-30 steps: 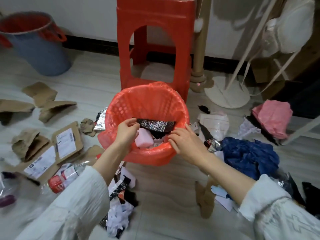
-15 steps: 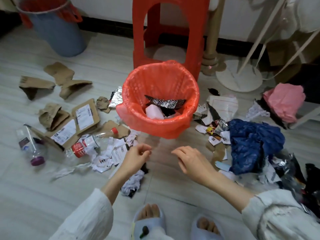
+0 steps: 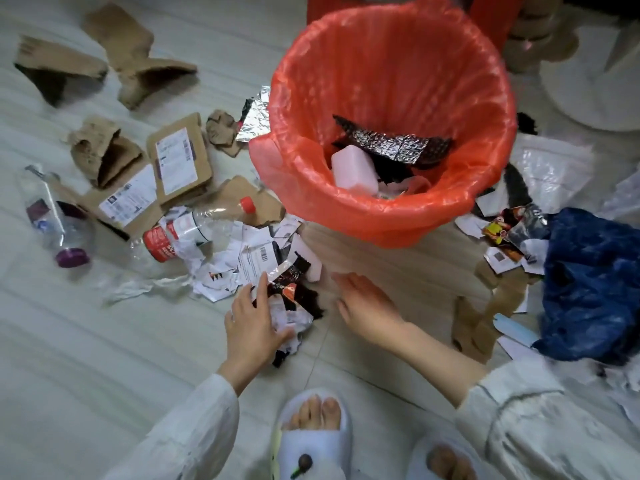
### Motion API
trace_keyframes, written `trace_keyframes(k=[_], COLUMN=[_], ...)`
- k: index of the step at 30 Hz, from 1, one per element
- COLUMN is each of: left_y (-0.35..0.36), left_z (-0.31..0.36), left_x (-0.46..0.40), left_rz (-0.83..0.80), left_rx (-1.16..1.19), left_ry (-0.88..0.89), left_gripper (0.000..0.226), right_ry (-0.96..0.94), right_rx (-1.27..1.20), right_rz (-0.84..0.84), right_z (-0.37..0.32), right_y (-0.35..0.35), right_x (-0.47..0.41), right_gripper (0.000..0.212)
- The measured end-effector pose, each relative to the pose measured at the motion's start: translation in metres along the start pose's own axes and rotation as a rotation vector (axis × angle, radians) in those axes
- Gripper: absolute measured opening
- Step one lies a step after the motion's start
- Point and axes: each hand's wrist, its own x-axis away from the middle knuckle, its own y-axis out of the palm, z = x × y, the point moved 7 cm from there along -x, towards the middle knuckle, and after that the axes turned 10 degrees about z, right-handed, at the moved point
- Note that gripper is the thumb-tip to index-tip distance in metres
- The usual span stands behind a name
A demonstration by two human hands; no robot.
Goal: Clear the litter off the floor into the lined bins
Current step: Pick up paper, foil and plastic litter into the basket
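Note:
A bin with a red plastic liner (image 3: 388, 209) stands on the floor in front of me; inside lie a crinkled foil wrapper (image 3: 391, 143) and a pale pink block (image 3: 353, 169). Just below the bin lies a heap of torn paper and dark wrappers (image 3: 287, 296). My left hand (image 3: 251, 322) rests on the left side of this heap with fingers spread. To the right of the heap my right hand (image 3: 363, 306) hovers with fingers straight, holding nothing.
Torn cardboard pieces (image 3: 176, 161), a crushed clear bottle with a red cap (image 3: 194, 226) and another clear bottle (image 3: 55, 216) lie to the left. A blue crumpled bag (image 3: 592, 282) and more scraps lie to the right. My slippered feet (image 3: 311, 434) are at the bottom.
Both hands left the bin after the foil wrapper was dropped in, then came down to the floor. My left hand now lies on the paper heap.

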Motion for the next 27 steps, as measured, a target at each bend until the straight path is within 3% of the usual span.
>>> trace_keyframes(k=[5,10,17,20,23,27], left_y=[-0.001,-0.005,0.008,0.003,-0.007,-0.032], left_z=[-0.004,-0.010,-0.041,-0.046,-0.044,-0.034], left_x=[-0.016,-0.016,0.002,-0.002,-0.001,0.006], left_rz=[0.035,0.021,-0.044,-0.033,-0.047,-0.032], left_rx=[-0.041,0.071,0.278,0.269,0.251,0.340], left_ry=[-0.007,-0.019,-0.199,-0.224,-0.227,-0.203], left_gripper=[0.091,0.045,0.022,0.015,0.018,0.006], right_ry=[-0.059,-0.164,-0.024,0.061,0.181,0.223], right_rx=[-0.116,0.095,-0.127,-0.174,-0.212,-0.196], right_rz=[0.036,-0.041,0.016,0.094,0.041,-0.007], right_z=[-0.023,-0.023,-0.029,-0.016,-0.003,-0.002], right_y=[0.008,0.033,0.038,0.032,0.028,0.002], right_x=[-0.053,-0.080,-0.057,-0.041,-0.027,-0.010], right_gripper=[0.050,0.063,0.044,0.057,0.055,0.043])
